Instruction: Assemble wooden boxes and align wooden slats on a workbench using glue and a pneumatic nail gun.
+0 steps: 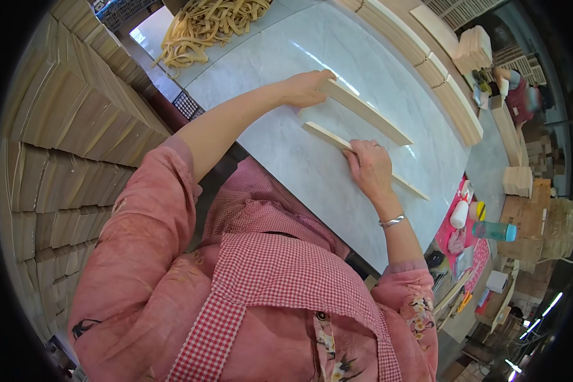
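Note:
My left hand point(308, 88) is closed around the far-left end of a pale wooden slat point(370, 114), which slants away to the right over a glossy, marbled grey-white table point(280, 156). Closer to me, my right hand point(370, 167) grips a second, narrower-looking wooden strip point(326, 135) near its middle, with the fingers over its top. The two pieces lie roughly parallel, with a gap between them. My left fingertips are partly hidden behind the slat's end.
Tan flat bands point(216, 24) lie heaped at the table's far left. Wooden boards point(420, 56) line its far right edge. Tall board stacks point(76, 102) stand at my left. A white bottle point(459, 215) and a teal bottle point(494, 230) are at right. Another person point(522, 100) works beyond.

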